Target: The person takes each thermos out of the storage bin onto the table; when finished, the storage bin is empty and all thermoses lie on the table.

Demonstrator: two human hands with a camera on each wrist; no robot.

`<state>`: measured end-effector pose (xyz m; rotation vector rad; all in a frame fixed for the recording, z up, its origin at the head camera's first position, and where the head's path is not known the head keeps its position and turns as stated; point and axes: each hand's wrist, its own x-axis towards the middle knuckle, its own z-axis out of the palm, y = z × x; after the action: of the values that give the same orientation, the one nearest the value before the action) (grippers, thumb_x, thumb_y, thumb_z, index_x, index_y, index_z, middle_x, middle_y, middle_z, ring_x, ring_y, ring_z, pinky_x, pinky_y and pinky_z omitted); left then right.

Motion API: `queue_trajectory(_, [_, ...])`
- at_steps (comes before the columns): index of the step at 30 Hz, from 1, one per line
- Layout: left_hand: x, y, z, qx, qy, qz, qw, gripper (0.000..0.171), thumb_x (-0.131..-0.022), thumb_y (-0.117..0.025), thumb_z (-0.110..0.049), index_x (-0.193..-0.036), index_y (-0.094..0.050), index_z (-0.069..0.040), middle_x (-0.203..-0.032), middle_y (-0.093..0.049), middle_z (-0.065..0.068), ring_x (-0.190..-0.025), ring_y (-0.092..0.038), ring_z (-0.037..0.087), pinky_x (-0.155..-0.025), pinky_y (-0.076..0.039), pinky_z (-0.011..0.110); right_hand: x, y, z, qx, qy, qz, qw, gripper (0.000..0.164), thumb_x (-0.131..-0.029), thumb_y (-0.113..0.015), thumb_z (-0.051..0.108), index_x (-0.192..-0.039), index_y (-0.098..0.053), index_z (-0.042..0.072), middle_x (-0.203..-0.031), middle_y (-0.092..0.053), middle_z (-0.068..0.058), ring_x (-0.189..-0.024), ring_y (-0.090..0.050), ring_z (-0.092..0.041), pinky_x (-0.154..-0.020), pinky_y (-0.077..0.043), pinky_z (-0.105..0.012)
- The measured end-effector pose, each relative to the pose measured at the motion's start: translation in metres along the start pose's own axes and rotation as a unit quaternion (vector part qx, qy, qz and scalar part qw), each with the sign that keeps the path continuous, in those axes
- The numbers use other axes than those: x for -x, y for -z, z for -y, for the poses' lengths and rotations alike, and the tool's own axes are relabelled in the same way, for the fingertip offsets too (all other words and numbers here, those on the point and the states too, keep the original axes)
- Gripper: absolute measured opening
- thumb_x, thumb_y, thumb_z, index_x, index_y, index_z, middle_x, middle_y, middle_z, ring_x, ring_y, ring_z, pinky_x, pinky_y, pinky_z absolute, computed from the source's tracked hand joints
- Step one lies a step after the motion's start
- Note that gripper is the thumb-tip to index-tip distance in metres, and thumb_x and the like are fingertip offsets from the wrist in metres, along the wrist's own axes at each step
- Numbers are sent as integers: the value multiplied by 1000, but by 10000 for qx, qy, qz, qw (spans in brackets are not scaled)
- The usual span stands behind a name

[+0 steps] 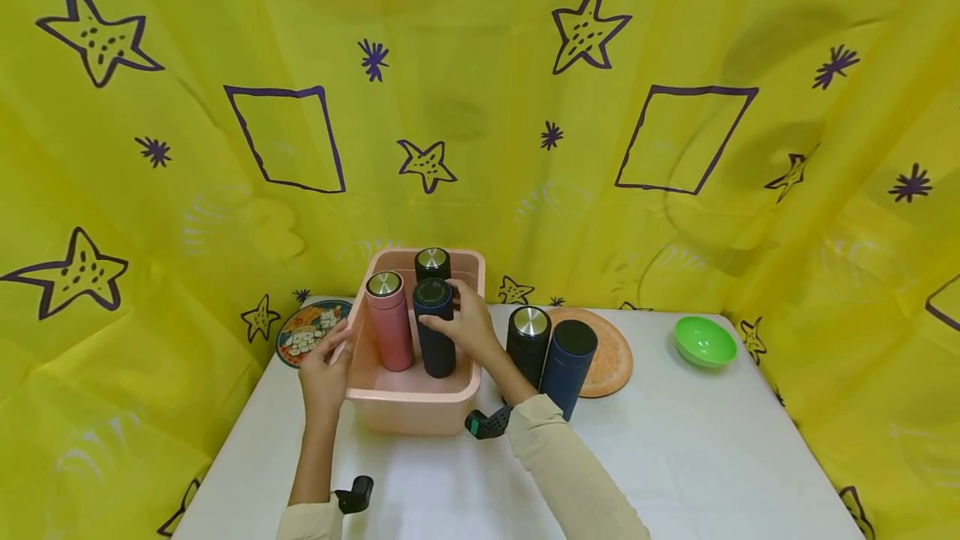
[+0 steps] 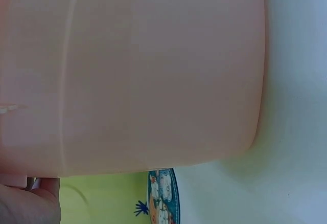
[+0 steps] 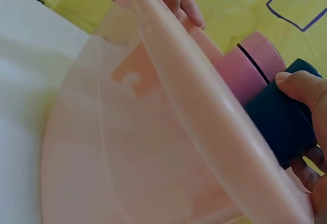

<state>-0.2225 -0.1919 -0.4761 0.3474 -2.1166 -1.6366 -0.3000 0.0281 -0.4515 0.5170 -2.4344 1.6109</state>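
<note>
A pink plastic tub (image 1: 408, 415) stands on the table, with a pink flask (image 1: 392, 327) and a black flask (image 1: 432, 261) upright inside. Between thumb and fingers, my right hand (image 1: 472, 323) grips a dark blue flask (image 1: 437, 340) near its lid, inside the tub beside the pink one. The right wrist view shows the thumb on this dark blue flask (image 3: 281, 116), whose lower part is hidden behind the tub's rim. My left hand (image 1: 326, 373) holds the tub's left rim; in the left wrist view its fingers sit at the tub's edge.
Right of the tub stand another black flask (image 1: 528, 344) and a blue flask (image 1: 568, 365), in front of a round orange mat (image 1: 611, 357). A green bowl (image 1: 705, 342) is at the far right. Behind the left hand lies a patterned round plate (image 1: 292, 332). Yellow curtains (image 1: 480, 107) enclose the table.
</note>
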Motion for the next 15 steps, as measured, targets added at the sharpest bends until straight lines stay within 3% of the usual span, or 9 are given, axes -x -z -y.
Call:
queue_trajectory(7, [-2, 0, -3, 38, 15, -8, 10000, 24, -94, -61, -1, -116, -70, 0, -137, -61, 6, -134, -51, 24, -107, -42, 30, -1, 3, 6, -97, 59, -71, 9999, 69, -76, -84, 22, -133, -50, 3, -126, -60, -15, -113, -62, -31, -99, -54, -41])
queue_trajectory(15, [-2, 0, 0, 58, 73, 44, 9999, 24, -94, -61, -3, -117, -70, 0, -137, -61, 6, -134, -50, 24, -106, -42, 30, -1, 10, 23, -197, 156, -165, 9995, 70, -76, -84, 20, -134, -50, 3, -125, -62, -15, -113, -63, -30, -97, -55, -42])
